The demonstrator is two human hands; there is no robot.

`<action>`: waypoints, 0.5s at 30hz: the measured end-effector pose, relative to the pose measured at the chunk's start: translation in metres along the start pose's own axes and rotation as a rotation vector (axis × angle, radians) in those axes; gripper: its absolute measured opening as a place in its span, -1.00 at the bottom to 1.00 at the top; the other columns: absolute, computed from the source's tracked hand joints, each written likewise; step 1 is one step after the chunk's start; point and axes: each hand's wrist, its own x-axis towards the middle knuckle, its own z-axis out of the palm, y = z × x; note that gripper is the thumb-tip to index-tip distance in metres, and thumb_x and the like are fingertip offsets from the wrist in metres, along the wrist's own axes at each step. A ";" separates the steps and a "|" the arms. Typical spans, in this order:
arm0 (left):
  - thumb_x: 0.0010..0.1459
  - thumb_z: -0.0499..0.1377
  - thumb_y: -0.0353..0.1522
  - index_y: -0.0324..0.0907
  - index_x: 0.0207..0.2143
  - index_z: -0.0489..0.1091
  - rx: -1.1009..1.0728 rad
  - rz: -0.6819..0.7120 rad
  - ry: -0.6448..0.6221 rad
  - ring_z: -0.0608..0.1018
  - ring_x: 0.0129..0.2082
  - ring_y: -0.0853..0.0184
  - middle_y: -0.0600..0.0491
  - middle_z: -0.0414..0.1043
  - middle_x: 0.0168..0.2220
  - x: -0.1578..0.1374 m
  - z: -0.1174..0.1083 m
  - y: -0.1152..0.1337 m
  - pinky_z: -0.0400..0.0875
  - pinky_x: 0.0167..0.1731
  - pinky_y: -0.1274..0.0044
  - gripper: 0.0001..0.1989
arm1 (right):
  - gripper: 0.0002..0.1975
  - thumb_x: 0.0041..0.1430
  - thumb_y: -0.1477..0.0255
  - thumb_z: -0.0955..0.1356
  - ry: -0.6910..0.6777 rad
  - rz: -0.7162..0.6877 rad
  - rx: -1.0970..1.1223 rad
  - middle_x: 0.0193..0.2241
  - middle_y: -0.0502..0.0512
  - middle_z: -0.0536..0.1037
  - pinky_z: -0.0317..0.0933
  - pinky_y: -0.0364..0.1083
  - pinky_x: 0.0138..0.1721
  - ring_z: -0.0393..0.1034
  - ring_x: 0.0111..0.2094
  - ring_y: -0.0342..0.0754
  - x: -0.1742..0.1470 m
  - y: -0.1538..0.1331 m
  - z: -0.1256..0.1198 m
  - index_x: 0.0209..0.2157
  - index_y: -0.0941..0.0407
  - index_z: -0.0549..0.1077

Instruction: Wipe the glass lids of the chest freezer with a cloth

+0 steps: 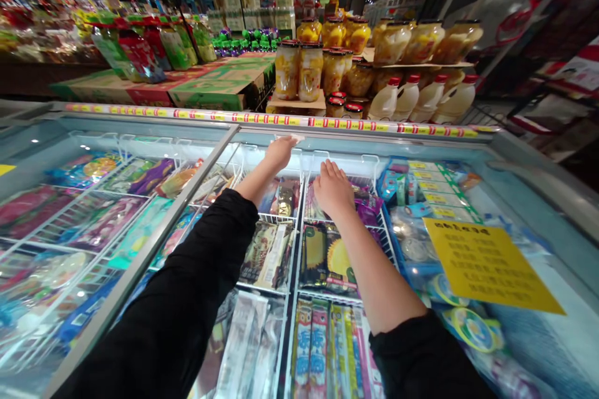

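Note:
My left hand [279, 154] is closed on a thin white cloth [296, 137], perhaps a wipe, at the far edge of a chest freezer [421, 146]. Only a small part of the cloth shows beyond the fingers. My right hand [333, 188] lies flat, palm down, on the freezer's glass top, fingers stretched forward and holding nothing. Beneath the glass, white wire baskets [296, 234] hold wrapped ice creams, including dark packs with a yellow picture [339, 255] and upright colourful sleeves [319, 340].
A metal lid frame [180, 202] crosses the glass on the left. A yellow paper sign [491, 262] is at the right. Price labels [290, 120] line the far rim. Behind it stand glass jars [310, 72], white jugs [412, 100] and cardboard boxes [219, 84].

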 end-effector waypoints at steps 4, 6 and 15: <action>0.45 -0.04 -0.51 -0.03 0.40 0.31 0.062 0.050 -0.043 0.39 0.39 0.17 0.03 0.23 0.47 -0.031 0.004 0.018 0.32 0.34 0.35 -0.45 | -0.37 0.47 0.45 0.08 0.007 -0.001 -0.009 0.50 0.38 0.12 -0.15 0.11 0.51 -0.02 0.52 0.13 0.001 0.000 0.002 0.45 0.43 0.14; 0.45 -0.05 -0.53 -0.06 0.41 0.30 0.065 0.087 -0.057 0.36 0.42 0.16 0.02 0.21 0.48 -0.035 0.006 0.029 0.31 0.35 0.35 -0.44 | -0.37 0.47 0.45 0.07 0.008 0.000 -0.017 0.50 0.38 0.12 -0.15 0.11 0.51 -0.02 0.52 0.14 0.001 0.000 0.002 0.45 0.44 0.14; 0.45 -0.07 -0.54 -0.04 0.42 0.28 0.015 -0.014 -0.042 0.42 0.38 0.16 -0.03 0.22 0.47 -0.001 -0.003 0.011 0.32 0.35 0.31 -0.42 | -0.38 0.49 0.44 0.06 -0.009 -0.007 -0.033 0.50 0.35 0.12 -0.14 0.08 0.50 -0.03 0.53 0.11 0.001 0.003 0.001 0.46 0.41 0.14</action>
